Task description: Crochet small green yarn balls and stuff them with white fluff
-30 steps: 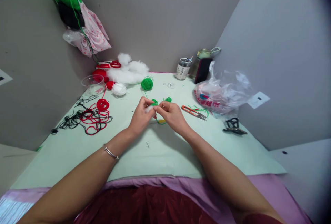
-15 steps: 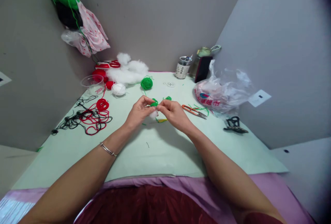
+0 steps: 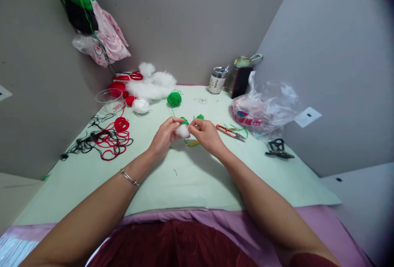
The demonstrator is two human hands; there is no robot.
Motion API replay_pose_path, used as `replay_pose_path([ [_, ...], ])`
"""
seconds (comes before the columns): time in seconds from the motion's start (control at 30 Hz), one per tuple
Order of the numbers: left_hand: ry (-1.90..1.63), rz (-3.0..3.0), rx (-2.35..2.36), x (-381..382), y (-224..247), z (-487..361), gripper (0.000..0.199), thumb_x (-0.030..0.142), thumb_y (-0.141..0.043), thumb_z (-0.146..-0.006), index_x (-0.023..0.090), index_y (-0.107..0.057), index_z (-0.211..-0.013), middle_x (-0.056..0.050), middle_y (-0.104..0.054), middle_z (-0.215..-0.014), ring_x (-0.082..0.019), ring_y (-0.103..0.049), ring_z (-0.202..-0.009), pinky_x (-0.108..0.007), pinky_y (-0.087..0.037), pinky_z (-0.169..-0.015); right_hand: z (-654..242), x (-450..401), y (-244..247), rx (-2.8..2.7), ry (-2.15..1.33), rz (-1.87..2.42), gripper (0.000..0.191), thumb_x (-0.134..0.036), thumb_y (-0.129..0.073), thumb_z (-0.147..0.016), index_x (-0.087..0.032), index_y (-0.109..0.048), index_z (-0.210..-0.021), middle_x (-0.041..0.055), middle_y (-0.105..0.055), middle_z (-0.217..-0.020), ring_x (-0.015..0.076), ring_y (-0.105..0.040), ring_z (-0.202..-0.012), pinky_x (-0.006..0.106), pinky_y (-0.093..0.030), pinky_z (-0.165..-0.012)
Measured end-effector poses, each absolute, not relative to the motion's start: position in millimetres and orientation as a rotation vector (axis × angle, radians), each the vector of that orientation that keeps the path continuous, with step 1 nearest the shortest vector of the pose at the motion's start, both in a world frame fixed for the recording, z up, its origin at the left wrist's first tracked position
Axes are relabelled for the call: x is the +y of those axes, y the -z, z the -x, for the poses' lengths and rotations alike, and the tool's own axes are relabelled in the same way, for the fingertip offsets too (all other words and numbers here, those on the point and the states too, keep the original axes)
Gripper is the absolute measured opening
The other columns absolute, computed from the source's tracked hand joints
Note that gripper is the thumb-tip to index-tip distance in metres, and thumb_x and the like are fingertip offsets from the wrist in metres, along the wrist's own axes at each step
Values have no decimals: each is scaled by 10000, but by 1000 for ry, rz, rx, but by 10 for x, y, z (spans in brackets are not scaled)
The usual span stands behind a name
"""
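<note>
Between my hands is a small green yarn piece (image 3: 184, 122) with a tuft of white stuffing (image 3: 182, 131) at its lower side. My left hand (image 3: 164, 135) is closed on this piece from the left. The fingertips of my right hand (image 3: 205, 134) are pinched at its right edge; what they grip is too small to make out. Beneath, a yellow-handled tool (image 3: 193, 143) lies on the table. Just behind my right hand is another bit of green crochet (image 3: 200, 117). A green yarn ball (image 3: 174, 99) sits farther back, its strand leading toward my left hand.
Orange snips (image 3: 230, 132) and a black claw clip (image 3: 279, 149) lie right, before a plastic bag (image 3: 261, 109). A phone (image 3: 241, 82) and pen can (image 3: 217, 81) stand behind. Left are tangled black and red yarn (image 3: 107, 141), a clear cup (image 3: 110, 100), a white ball (image 3: 141, 106) and stuffing (image 3: 154, 84).
The white tuft shows more fully between my hands, and the green piece appears turned. My left fingers have shifted slightly around it.
</note>
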State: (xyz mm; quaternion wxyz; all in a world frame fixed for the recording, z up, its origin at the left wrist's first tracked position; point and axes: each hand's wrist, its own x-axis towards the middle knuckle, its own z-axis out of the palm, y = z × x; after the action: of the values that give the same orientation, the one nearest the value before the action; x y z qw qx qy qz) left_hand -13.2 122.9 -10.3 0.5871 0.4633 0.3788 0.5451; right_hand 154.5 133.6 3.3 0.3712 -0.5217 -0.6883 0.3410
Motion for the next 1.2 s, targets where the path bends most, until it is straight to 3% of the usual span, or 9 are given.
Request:
replay_pose_path([
  [0.17,-1181,-1086,842,1270,46,205,323,261,-813,-744,173,-748,-1048,-68,-738,-1005,-185,-691,-894,-316,-584,-820,-1595,1352,-47,-1744,-884,1319,225,-390,-593,-843,-210,-579,-709,-64,-453,-533,109,-346,-523,265,-234,-528],
  [0.47,-1231,-1102,915,1231,123,119,327,342,-832,-736,197,-662,-975,8,-640,-811,-137,-614,-751,-262,-543,-719,-1574,1280,-88,-1865,-814,1275,183,-304,-564,-884,-212,-569,-726,-58,-446,-558,124,-365,-558,270,-253,-573],
  [0.7,-1376,-1215,974,1249,232,72,289,271,-797,-741,214,-568,-908,37,-611,-898,-97,-587,-645,-236,-470,-619,-1510,1253,-106,-1936,-750,1305,282,-310,-560,-920,-220,-500,-659,-46,-478,-586,134,-401,-588,276,-267,-606],
  [0.97,-1347,-1300,966,1243,249,118,268,360,-780,-827,190,-675,-1005,-24,-668,-955,-153,-623,-800,-260,-493,-698,-1484,1265,-76,-1885,-693,1426,205,-247,-638,-846,-218,-553,-661,-46,-531,-582,130,-438,-573,276,-260,-592],
  [1.2,-1269,-1264,943,1256,174,138,362,405,-829,-767,186,-666,-1004,-14,-671,-899,-137,-614,-697,-257,-494,-633,-1556,1264,-110,-1923,-729,1362,249,-301,-595,-915,-220,-536,-688,-40,-534,-589,136,-439,-579,270,-279,-594],
])
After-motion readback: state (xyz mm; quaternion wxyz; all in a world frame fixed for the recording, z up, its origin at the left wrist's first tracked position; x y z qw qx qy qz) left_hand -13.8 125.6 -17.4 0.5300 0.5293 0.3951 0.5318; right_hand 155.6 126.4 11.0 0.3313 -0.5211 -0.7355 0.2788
